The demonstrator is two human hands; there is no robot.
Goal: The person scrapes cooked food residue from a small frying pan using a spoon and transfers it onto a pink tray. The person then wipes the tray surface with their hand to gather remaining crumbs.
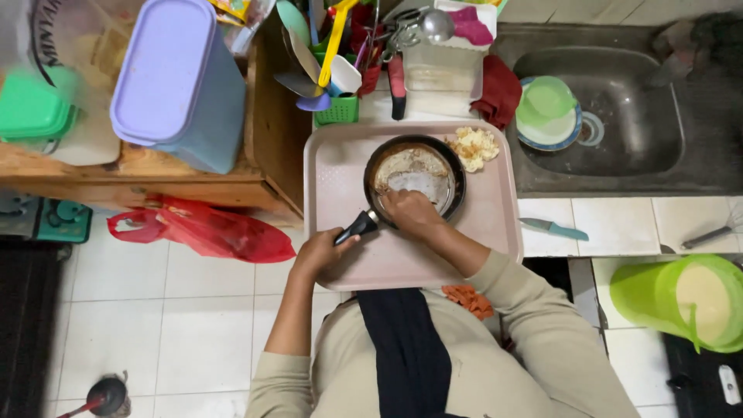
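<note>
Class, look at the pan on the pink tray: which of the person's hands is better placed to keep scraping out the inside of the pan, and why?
Probably the right hand: it is already inside the pan. The left hand grips the pan's black handle, steadying it.

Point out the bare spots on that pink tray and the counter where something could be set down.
On the pink tray, the strip left of the frying pan is bare, as is the near edge right of the left hand. The white tiles between tray and teal knife are free. The tray's far right corner holds crumbly food; the utensil basket side is crowded.
</note>
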